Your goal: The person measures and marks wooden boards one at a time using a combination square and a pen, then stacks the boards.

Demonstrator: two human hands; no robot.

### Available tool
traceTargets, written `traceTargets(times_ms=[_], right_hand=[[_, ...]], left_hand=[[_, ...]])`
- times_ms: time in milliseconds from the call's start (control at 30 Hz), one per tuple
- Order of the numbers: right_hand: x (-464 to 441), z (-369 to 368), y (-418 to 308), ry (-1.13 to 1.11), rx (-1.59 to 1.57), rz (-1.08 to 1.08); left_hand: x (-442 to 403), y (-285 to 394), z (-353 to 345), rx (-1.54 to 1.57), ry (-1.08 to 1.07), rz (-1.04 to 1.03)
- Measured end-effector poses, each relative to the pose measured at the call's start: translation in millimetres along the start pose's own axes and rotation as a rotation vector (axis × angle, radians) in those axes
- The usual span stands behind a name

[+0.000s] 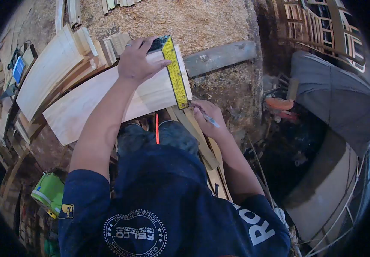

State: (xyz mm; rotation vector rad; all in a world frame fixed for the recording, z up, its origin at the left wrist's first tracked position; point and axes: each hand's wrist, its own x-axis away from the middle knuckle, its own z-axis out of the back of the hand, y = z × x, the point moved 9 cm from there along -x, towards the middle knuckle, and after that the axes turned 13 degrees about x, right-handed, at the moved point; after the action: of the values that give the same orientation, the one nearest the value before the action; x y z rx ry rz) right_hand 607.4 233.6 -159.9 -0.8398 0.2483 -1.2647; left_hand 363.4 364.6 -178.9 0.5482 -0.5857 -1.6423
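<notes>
Square (175, 77): yellow blade with dark graduations, dark stock at the far end; the blade lies across the board, near its right-hand end; the left hand (136, 64) spreads over it, thumb on the blade, fingers at the stock.

Board (150, 98): pale, smooth-faced, long wooden panel; it lies below the left hand, its longer portion extending leftward and toward the body from that hand; a narrow strip of its face shows beyond the blade, on the side away from the left thumb.

Pen (211, 119): slim, light-coloured barrel; it sits tilted between the fingers of the right hand (216, 114), forward end directed toward the blade's near end; tip contact is indistinct.
</notes>
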Motion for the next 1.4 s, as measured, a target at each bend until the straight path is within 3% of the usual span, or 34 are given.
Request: traceTargets(times_ms=[133,267,367,467,567,633,700,900,1000,1033,1133,1233,1300,1400], right_hand=[[-52.6,3.0,-10.4,-0.04,0.073,-0.045],[-135.8,18.5,-35.6,0.102,0.125,0.001],[-169.9,14.9,-26.7,0.142,-0.077,-0.054],[-157.3,24.6,-41.5,0.241,-0.042,0.08],[-116.4,11.7,-26.6,0.183,0.039,0.083],[-75.9,0.9,-13.2,-0.008,0.057,-0.072],[-33.8,0.3,-9.9,0.046,0.05,0.031],[44.4,-13.7,24.5,-0.07,-0.03,-0.259],[53.1,2.6,36.1,0.063,-0.232,-0.468],[52.9,12.3,36.1,0.108,-0.209,-0.45],[42.7,27.7,28.2,0.196,-0.318,-0.47],[24.8,14.1,15.0,0.158,-0.359,-0.464],[6.6,-4.4,-12.3,0.095,-0.327,-0.416],[-35.4,-46.7,-73.9,-0.012,-0.268,-0.275]], left_hand=[[-0.9,5.9,4.5,-0.022,0.024,0.009],[-1.7,6.9,7.2,0.033,0.061,-0.019],[-0.2,6.2,6.7,0.034,0.056,-0.028],[-0.5,5.7,3.4,0.01,0.054,-0.045],[1.8,1.5,1.1,-0.008,0.037,-0.024],[1.9,-0.4,0.1,-0.006,0.024,-0.013],[1.8,0.6,0.7,0.007,0.027,-0.026],[3.4,4.3,3.8,0.043,-0.004,0.03],[0.9,-14.2,5.6,0.171,0.044,0.084],[-2.0,-19.9,8.8,0.224,0.072,0.098],[9.0,-65.2,55.6,0.284,0.31,0.206],[65.6,-147.1,121.4,0.385,0.681,0.668],[97.0,-181.9,110.7,0.779,0.583,0.845],[134.1,-161.8,104.4,1.107,0.466,0.841]])
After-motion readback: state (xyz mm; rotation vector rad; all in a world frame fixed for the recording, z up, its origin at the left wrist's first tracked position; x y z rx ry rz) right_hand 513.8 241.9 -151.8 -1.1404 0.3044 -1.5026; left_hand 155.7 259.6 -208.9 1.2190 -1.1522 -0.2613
